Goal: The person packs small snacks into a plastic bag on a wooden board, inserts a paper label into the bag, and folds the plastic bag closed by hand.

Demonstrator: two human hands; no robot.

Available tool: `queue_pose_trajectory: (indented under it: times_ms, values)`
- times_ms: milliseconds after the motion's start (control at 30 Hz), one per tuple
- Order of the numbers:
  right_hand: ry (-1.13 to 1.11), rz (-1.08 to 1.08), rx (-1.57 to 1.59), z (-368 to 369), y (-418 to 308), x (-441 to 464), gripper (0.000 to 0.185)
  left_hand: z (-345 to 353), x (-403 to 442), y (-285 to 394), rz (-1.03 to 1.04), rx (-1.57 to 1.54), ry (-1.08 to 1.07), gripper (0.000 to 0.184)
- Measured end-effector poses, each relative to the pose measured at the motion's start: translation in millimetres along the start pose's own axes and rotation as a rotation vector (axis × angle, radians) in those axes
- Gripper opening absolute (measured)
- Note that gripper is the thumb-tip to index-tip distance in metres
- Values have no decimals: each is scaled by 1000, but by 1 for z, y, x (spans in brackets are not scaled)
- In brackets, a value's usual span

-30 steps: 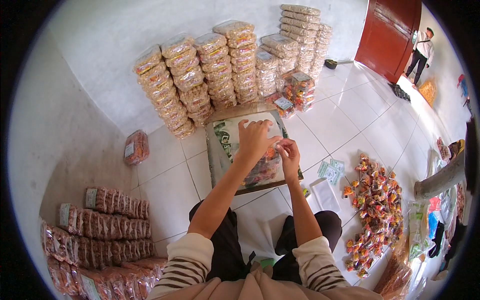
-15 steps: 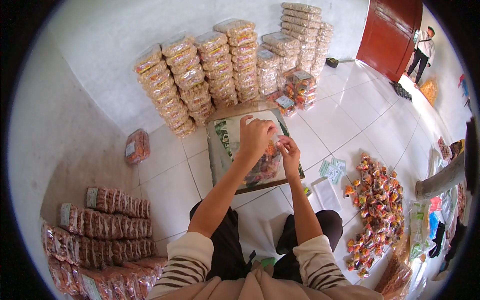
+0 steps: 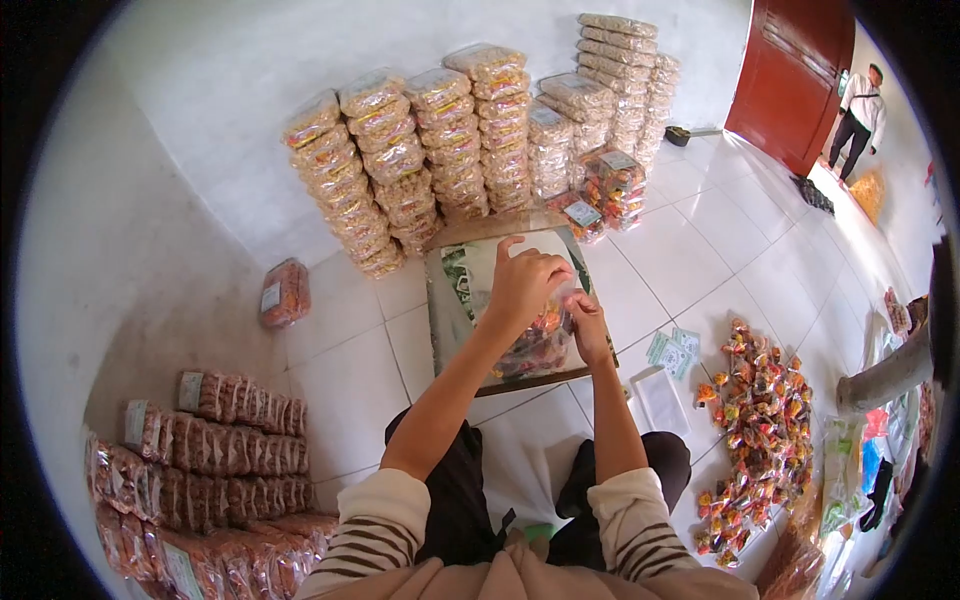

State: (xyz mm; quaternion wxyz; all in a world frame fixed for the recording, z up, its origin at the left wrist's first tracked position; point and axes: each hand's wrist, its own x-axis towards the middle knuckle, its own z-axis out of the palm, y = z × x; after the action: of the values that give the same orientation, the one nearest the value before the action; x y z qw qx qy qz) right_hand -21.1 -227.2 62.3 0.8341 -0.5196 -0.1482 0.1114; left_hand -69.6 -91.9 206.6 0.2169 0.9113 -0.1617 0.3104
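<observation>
A clear plastic bag [image 3: 535,352] of small orange and red wrapped snacks rests on a low table [image 3: 437,335] in front of me. My left hand [image 3: 526,284] is over the bag's upper end, its fingers curled at the plastic and its thumb side raised. Close beside it, my right hand [image 3: 588,322] pinches the bag's mouth with closed fingers. My left hand and forearm cover part of the bag. Under the bag lies a green and white printed sheet [image 3: 458,285].
Tall stacks of bagged snacks [image 3: 405,160] line the wall. Filled bags [image 3: 612,185] stand behind the table. Loose wrapped snacks [image 3: 755,430], green labels [image 3: 673,350] and white sheets [image 3: 660,400] lie at right. Brown packs [image 3: 220,450] sit at left. A person [image 3: 858,120] stands by the red door [image 3: 792,80].
My hands remain at the bag's mouth; the right hand has turned and its fingers have closed in nearer the left. The whole view has shifted slightly. The person by the door has changed posture.
</observation>
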Motion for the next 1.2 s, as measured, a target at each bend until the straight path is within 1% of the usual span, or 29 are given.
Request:
queue_pose_trajectory:
  times_ms: [33, 100, 167, 233, 300, 433, 500, 533, 600, 667, 700, 767, 800, 867, 933, 1000, 1100, 1167, 1200]
  values:
    - [50, 21, -22, 1, -1, -1, 16, 2, 0, -1, -1, 0, 0, 5]
    - [69, 45, -58, 2, -2, -2, 16, 3, 0, -2, 34, 3, 35, 4]
    - [88, 69, -92, 6, -3, -2, 15, 3, 2, -2, 8, -1, 11, 4]
    - [138, -117, -87, 22, -17, -7, 16, 3, 5, -3, -20, -6, -13, 5]
    - [132, -152, -116, 26, -22, -5, 16, 5, 5, -6, -19, -31, 15, 6]
    - [94, -248, -220, 24, -18, 3, 17, 1, 5, -3, -23, -28, -12, 8]
    - [114, -263, -230, 27, -14, 6, 17, -7, 2, 0, -7, -23, 136, 16]
    - [139, -281, -242, 28, -15, 6, 17, -11, -5, -2, -13, -20, 141, 16]
    - [149, -280, -208, 31, -18, 2, 17, -27, -33, -15, -296, -250, 619, 27]
    - [159, -280, -166, 33, -19, 2, 17, -21, -75, -29, -575, -668, 858, 41]
    - [161, -301, -153, 33, -17, 3, 17, -11, -88, -35, -574, -656, 864, 41]
    - [191, -297, -154, 33, -17, 1, 18, 15, -107, -38, -798, -600, 677, 52]
    - [178, -300, -151, 33, -18, 1, 18, 22, -114, -38, -795, -595, 689, 52]
    - [205, -252, -195, 32, -19, 0, 18, 33, -121, -34, -583, -367, 478, 59]
    - [211, -255, -204, 34, -20, -2, 18, 40, -121, -30, -538, -360, 494, 60]
    - [202, -304, -191, 35, -20, -2, 18, 46, -124, -23, -503, -353, 514, 61]
    - [198, -302, -180, 32, -18, -3, 18, 55, -125, -13, -524, -348, 500, 56]
    - [192, -292, -184, 27, -15, -2, 17, 62, -123, -12, -458, -320, 501, 48]
    - [189, -276, -177, 28, -16, -4, 17, 58, -121, -9, -460, -323, 499, 48]
